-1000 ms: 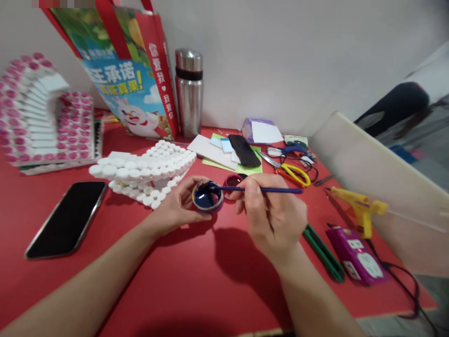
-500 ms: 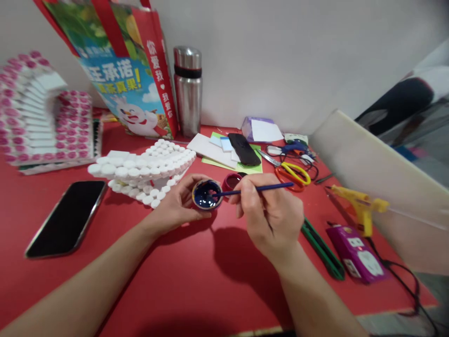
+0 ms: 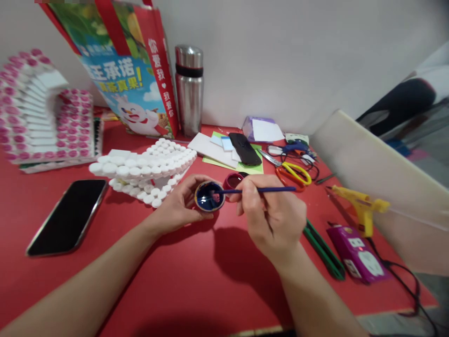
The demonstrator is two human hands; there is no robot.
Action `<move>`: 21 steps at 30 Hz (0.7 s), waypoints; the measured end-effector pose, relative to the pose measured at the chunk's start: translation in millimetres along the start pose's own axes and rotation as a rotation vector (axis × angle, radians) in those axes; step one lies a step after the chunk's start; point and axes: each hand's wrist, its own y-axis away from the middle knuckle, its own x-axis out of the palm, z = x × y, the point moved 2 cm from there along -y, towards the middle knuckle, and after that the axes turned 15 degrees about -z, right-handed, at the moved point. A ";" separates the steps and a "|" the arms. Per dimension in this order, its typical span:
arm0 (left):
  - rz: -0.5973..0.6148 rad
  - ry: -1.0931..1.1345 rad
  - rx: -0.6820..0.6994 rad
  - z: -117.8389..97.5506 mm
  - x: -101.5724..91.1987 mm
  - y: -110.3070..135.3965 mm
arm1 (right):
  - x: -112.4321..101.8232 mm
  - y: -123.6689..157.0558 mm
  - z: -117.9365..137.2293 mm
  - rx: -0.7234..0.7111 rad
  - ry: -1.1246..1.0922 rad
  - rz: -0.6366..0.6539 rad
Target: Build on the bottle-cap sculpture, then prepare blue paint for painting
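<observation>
Not much has shifted in the last half second: the paintbrush handle has dropped from a slight upward tilt to nearly level, and its tip has slid a bit inside the little pot of blue paint, which has barely budged. The left hand is curled around the pot from the left, holding it tipped toward the camera just above the red table. The right hand pinches the brush near the bristle end, with the handle pointing off to the right. To me this looks like loading or stirring, with the bristles down in the paint. Getting the brush out cleanly would mean keeping the pot steady and wiping the tip on the rim so it doesn't drip on the table. A small dark red pot sits just behind the blue one, touching or close to it, can't tell which. The white bottle-cap model is just beyond the left hand, and a black phone lies near left. The yellow-handled scissors sit farther right, and the yellow glue gun is well off to the right. A steel flask stands at the far wall.
</observation>
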 end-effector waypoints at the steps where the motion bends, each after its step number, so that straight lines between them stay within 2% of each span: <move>1: 0.001 -0.005 0.008 0.3 -0.1 0.0 | -0.6 0.2 0.6 -0.003 0.017 -0.015; 10: 0.017 0.016 0.083 2.5 0.2 1.5 | 3.1 2.6 -3.7 0.157 -0.163 0.073; 17: 0.058 0.030 0.085 4.2 -0.8 2.4 | -0.3 1.2 -6.5 0.224 -0.299 -0.002; 21: 0.049 0.022 0.105 5.1 -0.5 2.1 | -1.5 2.9 -1.4 0.218 -0.269 0.030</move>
